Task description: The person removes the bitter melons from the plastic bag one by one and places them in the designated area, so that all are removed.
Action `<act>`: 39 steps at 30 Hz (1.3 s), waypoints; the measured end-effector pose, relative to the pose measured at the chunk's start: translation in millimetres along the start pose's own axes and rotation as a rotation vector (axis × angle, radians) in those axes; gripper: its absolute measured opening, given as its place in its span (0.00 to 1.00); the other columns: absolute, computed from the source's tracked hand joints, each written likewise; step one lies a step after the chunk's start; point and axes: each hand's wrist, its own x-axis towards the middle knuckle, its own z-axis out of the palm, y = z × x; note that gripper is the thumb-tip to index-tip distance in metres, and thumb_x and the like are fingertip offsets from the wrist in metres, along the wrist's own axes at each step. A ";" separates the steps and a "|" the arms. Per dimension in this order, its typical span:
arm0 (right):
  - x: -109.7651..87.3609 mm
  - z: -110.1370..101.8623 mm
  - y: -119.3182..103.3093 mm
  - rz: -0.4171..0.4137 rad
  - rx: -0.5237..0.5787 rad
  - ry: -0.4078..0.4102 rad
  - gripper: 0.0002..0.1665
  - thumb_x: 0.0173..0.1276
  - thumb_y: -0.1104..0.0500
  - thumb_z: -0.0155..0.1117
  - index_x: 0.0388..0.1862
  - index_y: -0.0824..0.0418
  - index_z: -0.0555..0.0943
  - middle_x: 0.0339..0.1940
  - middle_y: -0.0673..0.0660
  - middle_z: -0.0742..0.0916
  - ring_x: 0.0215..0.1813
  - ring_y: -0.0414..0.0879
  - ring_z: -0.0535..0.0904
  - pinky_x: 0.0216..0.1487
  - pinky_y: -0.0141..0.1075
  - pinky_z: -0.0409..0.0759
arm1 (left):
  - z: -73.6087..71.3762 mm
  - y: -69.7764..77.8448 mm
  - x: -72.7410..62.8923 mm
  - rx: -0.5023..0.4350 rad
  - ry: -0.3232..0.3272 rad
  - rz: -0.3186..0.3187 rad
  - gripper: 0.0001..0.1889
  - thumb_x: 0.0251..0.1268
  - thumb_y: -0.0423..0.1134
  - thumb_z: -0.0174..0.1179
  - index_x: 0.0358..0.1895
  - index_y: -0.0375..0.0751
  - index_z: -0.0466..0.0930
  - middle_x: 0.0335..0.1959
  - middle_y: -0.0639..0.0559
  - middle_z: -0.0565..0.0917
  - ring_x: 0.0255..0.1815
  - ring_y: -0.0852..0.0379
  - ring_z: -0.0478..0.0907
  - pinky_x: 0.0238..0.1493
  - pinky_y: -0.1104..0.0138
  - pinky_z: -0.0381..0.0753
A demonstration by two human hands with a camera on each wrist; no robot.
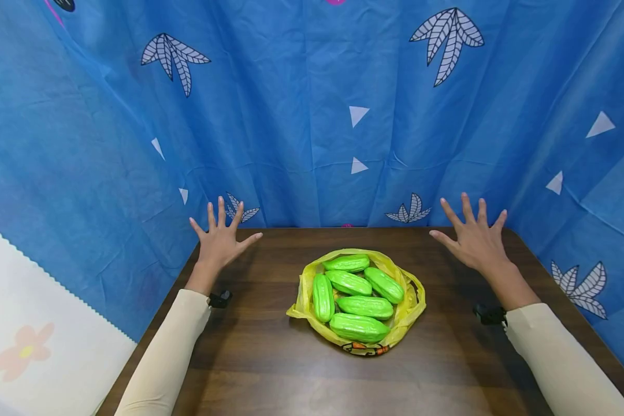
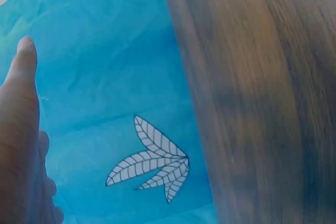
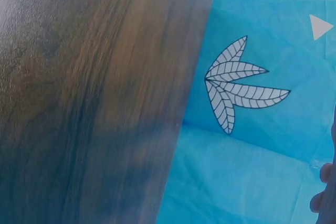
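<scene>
A yellow plastic bag (image 1: 415, 297), its mouth rolled wide, sits at the middle of the table. Inside lie several bright green, ridged, elongated vegetables (image 1: 365, 307) that look like cucumbers or small gourds. To the left of the bag, my left hand (image 1: 218, 245) is held up with fingers spread and nothing in it. My right hand (image 1: 475, 242) is raised the same way on the right, also holding nothing. Both hands are apart from the bag. The left wrist view catches the left thumb (image 2: 23, 72); only a few fingertips (image 3: 325, 172) show in the right wrist view.
The dark brown wooden table (image 1: 270, 375) ends at a blue curtain (image 1: 291, 115) printed with leaves and triangles, which hangs behind it and along both sides. At the lower left is a white cloth (image 1: 73, 306) with a flower print. Black bands circle both wrists.
</scene>
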 end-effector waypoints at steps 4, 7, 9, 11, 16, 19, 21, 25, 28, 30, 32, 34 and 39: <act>-2.4 -3.0 -4.0 -0.002 0.011 0.004 0.54 0.72 0.24 0.45 0.85 0.44 0.38 0.83 0.69 0.42 0.79 0.75 0.31 0.65 0.76 0.19 | -1.4 3.4 -2.3 -0.046 -0.030 -0.005 0.55 0.58 0.83 0.45 0.83 0.64 0.37 0.82 0.39 0.27 0.81 0.31 0.29 0.65 0.23 0.24; -6.1 -6.6 -9.7 -0.001 0.027 0.005 0.55 0.74 0.25 0.45 0.85 0.47 0.36 0.83 0.70 0.41 0.80 0.74 0.34 0.66 0.76 0.21 | -3.9 9.0 -6.7 -0.127 -0.053 -0.014 0.54 0.59 0.82 0.46 0.83 0.64 0.37 0.83 0.36 0.32 0.81 0.31 0.35 0.67 0.23 0.35; -9.0 -8.7 -13.6 -0.003 0.040 0.008 0.56 0.74 0.25 0.44 0.85 0.50 0.35 0.83 0.70 0.41 0.80 0.73 0.36 0.67 0.75 0.23 | -6.5 13.7 -11.3 -0.177 -0.062 -0.015 0.53 0.60 0.81 0.47 0.83 0.65 0.39 0.83 0.34 0.38 0.80 0.30 0.42 0.68 0.25 0.46; -12.7 -10.9 -18.1 -0.011 0.056 0.013 0.56 0.75 0.27 0.46 0.85 0.53 0.36 0.83 0.71 0.42 0.80 0.72 0.38 0.68 0.75 0.24 | -8.3 18.7 -17.1 -0.223 -0.079 -0.018 0.51 0.61 0.80 0.47 0.83 0.66 0.40 0.83 0.34 0.41 0.79 0.28 0.49 0.66 0.26 0.56; -22.6 -15.8 -28.7 -0.037 0.116 0.047 0.54 0.76 0.32 0.50 0.85 0.56 0.40 0.82 0.72 0.49 0.80 0.71 0.44 0.70 0.75 0.30 | -8.0 31.2 -31.9 -0.333 -0.153 -0.023 0.49 0.64 0.78 0.49 0.83 0.64 0.45 0.82 0.34 0.49 0.75 0.28 0.58 0.59 0.28 0.67; -28.8 -17.0 -34.2 -0.060 0.160 0.089 0.52 0.76 0.35 0.55 0.85 0.58 0.45 0.80 0.74 0.56 0.79 0.71 0.52 0.71 0.75 0.38 | -5.3 37.6 -39.2 -0.433 -0.186 -0.002 0.45 0.68 0.72 0.53 0.83 0.59 0.51 0.79 0.36 0.58 0.74 0.32 0.62 0.63 0.31 0.67; -32.2 -16.9 -38.1 -0.082 0.166 0.119 0.51 0.76 0.37 0.58 0.84 0.59 0.49 0.79 0.74 0.60 0.76 0.72 0.57 0.71 0.74 0.44 | -2.6 41.0 -43.7 -0.511 -0.200 0.025 0.41 0.71 0.65 0.56 0.82 0.54 0.56 0.76 0.37 0.64 0.73 0.35 0.65 0.65 0.34 0.67; -39.1 -15.2 -46.4 -0.128 0.158 0.174 0.47 0.74 0.42 0.63 0.82 0.61 0.58 0.76 0.74 0.66 0.71 0.73 0.65 0.70 0.74 0.51 | 3.4 47.6 -53.0 -0.674 -0.236 0.067 0.34 0.74 0.55 0.59 0.77 0.46 0.66 0.71 0.38 0.73 0.69 0.37 0.71 0.65 0.41 0.72; -44.5 -12.4 -51.7 -0.159 0.188 0.207 0.43 0.72 0.45 0.66 0.79 0.63 0.64 0.73 0.74 0.70 0.68 0.73 0.68 0.68 0.73 0.56 | 9.1 53.8 -59.5 -0.789 -0.294 0.062 0.32 0.75 0.54 0.59 0.76 0.47 0.67 0.66 0.37 0.77 0.65 0.38 0.76 0.61 0.45 0.78; -48.7 -10.1 -54.9 -0.172 0.228 0.220 0.41 0.71 0.48 0.67 0.76 0.64 0.67 0.72 0.73 0.73 0.67 0.73 0.70 0.66 0.72 0.60 | 14.1 58.1 -63.5 -0.872 -0.346 0.032 0.32 0.75 0.54 0.59 0.77 0.51 0.66 0.64 0.39 0.79 0.62 0.39 0.78 0.56 0.48 0.82; -52.8 -7.7 -57.8 -0.183 0.264 0.224 0.37 0.72 0.49 0.68 0.74 0.64 0.71 0.70 0.72 0.75 0.66 0.72 0.71 0.63 0.72 0.65 | 19.2 62.4 -67.0 -0.962 -0.399 0.000 0.32 0.75 0.54 0.58 0.78 0.54 0.64 0.64 0.39 0.78 0.61 0.39 0.78 0.52 0.50 0.85; -56.6 -4.3 -60.2 -0.191 0.296 0.220 0.35 0.72 0.51 0.68 0.72 0.64 0.73 0.69 0.71 0.76 0.66 0.71 0.72 0.59 0.71 0.70 | 23.9 66.6 -70.5 -1.051 -0.442 -0.032 0.33 0.75 0.54 0.58 0.79 0.55 0.61 0.65 0.37 0.77 0.61 0.37 0.78 0.47 0.51 0.86; -63.7 7.9 -62.6 -0.219 0.377 0.221 0.31 0.70 0.55 0.70 0.69 0.62 0.77 0.64 0.67 0.81 0.59 0.65 0.79 0.48 0.63 0.80 | 35.5 76.6 -75.7 -1.189 -0.498 -0.064 0.34 0.76 0.51 0.58 0.80 0.55 0.59 0.68 0.31 0.74 0.61 0.35 0.78 0.45 0.51 0.87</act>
